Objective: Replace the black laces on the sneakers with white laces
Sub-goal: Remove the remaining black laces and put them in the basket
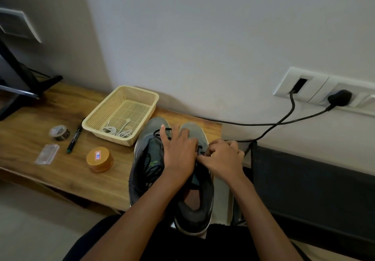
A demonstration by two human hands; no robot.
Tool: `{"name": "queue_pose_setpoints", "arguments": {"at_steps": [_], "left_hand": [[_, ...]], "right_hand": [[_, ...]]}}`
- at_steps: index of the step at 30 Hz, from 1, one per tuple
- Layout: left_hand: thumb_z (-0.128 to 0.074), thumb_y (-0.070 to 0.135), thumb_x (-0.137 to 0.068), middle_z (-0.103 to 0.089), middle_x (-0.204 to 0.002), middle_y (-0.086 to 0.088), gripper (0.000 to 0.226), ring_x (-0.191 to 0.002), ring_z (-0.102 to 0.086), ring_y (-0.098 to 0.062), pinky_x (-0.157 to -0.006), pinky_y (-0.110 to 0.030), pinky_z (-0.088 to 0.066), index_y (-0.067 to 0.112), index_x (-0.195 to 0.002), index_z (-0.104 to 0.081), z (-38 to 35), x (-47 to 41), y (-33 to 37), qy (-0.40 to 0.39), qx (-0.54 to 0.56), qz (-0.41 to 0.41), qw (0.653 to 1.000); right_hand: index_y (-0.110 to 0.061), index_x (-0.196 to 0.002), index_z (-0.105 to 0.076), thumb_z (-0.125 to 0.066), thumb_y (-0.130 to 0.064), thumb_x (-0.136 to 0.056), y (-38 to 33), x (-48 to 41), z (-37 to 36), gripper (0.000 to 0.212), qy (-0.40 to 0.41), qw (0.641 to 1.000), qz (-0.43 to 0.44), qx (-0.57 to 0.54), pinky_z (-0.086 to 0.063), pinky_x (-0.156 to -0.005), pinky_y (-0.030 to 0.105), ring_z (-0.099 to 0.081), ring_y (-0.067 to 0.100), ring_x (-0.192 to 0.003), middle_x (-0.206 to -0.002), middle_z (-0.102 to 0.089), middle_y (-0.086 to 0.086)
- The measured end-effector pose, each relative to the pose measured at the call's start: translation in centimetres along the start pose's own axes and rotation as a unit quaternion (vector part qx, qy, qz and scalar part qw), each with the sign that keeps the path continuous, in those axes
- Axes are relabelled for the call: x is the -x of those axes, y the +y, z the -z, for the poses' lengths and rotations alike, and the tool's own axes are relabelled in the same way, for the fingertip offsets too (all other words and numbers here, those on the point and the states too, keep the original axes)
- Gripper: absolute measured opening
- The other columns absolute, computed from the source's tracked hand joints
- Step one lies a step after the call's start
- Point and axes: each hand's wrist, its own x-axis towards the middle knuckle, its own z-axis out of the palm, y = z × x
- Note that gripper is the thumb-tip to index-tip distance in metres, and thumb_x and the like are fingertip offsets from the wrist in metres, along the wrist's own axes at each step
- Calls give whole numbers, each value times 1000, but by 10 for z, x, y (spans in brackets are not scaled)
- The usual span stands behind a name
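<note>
Black lace (199,148) was pinched in the curled fingertips of right hand (223,159); left hand (179,151) just beside, fingers straight, pressing sneakers (148,159). White laces (118,131) in basket (140,94), beyond the fingertips

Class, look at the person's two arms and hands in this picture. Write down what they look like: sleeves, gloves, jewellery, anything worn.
Both hands are bare: the left hand and the right hand wear no gloves, and no ring, watch or bracelet shows. The forearms are bare too, with no sleeve in view down to the picture's lower edge.
</note>
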Motion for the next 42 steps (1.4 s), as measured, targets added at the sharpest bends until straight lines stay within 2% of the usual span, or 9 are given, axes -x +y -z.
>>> {"name": "queue_pose_setpoints", "arguments": {"at_steps": [6, 12, 16, 19, 23, 28, 33, 37, 42], "left_hand": [[-51, 28, -94, -36, -141, 4, 12, -138, -18, -21, -112, -51, 2, 27, -106, -55, -5, -1, -3, 43, 45, 5, 998], [-44, 19, -95, -51, -109, 2, 5, -107, -42, -20, -94, -38, -21, 20, -100, -46, -3, -10, -13, 159, 104, 96, 977], [-46, 13, -89, -53, -111, 5, 16, -112, -40, -19, -97, -39, -21, 21, -102, -49, 3, -12, -24, 129, 134, 114, 976], [-51, 12, -79, -46, -127, 8, 35, -130, -29, -17, -109, -45, -8, 28, -109, -50, 10, -6, -17, 106, 154, 38, 982], [-53, 20, -83, -33, -147, 7, 21, -144, -7, -21, -109, -52, 12, 30, -97, -65, 12, 1, -4, 54, 115, -3, 992], [-60, 31, -88, -24, -154, 2, 17, -145, -1, -29, -109, -60, 12, 33, -103, -69, 10, 2, -10, -24, 27, 3, 999], [-60, 34, -89, -21, -155, -2, 18, -145, 0, -30, -110, -59, 12, 31, -104, -68, 10, 2, -5, -31, -4, 1, 1000], [-60, 33, -90, -24, -154, -3, 14, -145, -1, -31, -110, -60, 11, 29, -101, -67, 7, 2, -6, -27, -31, 2, 999], [-59, 36, -90, -21, -155, -3, 18, -145, 0, -33, -110, -60, 12, 31, -105, -67, 3, 1, -8, -26, -38, -10, 999]], "right_hand": [[-16, -72, -63, -63, -40, -75, -2, 0, -1, 24, 53, 998, -17, 7, -19, -80, 32, -36, 19, -112, -103, -61, -7], [-17, -74, -60, -66, -41, -77, 1, -2, 2, 24, 42, 998, -50, 21, -28, -88, 35, -37, 21, -114, -91, -57, -5], [-16, -79, -61, -65, -42, -78, -1, -3, 0, 26, 24, 998, -53, -1, -27, -85, 34, -37, 21, -113, -93, -58, -2], [-15, -82, -61, -65, -41, -79, -3, -2, -1, 26, 28, 998, -48, -12, -23, -81, 32, -36, 21, -113, -94, -57, -2], [-15, -87, -62, -62, -38, -82, -4, -1, 0, 23, 30, 999, -44, -4, -25, -83, 33, -36, 22, -114, -95, -56, 0], [-18, -72, -61, -65, -43, -78, -3, -1, -2, 27, 26, 998, -48, -9, -22, -80, 32, -36, 20, -112, -94, -59, -3], [-17, -77, -62, -65, -50, -79, -9, 1, -6, 33, 21, 998, -30, 45, -28, -86, 35, -38, 21, -113, -94, -58, -3], [-14, -87, -65, -64, -44, -83, -9, 3, -5, 30, 34, 997, -23, 71, -30, -87, 35, -39, 22, -114, -101, -60, 0], [-18, -71, -53, -66, -36, -82, -7, 1, -7, 25, 29, 999, -24, 27, -28, -87, 34, -37, 21, -114, -102, -60, -2]]}}
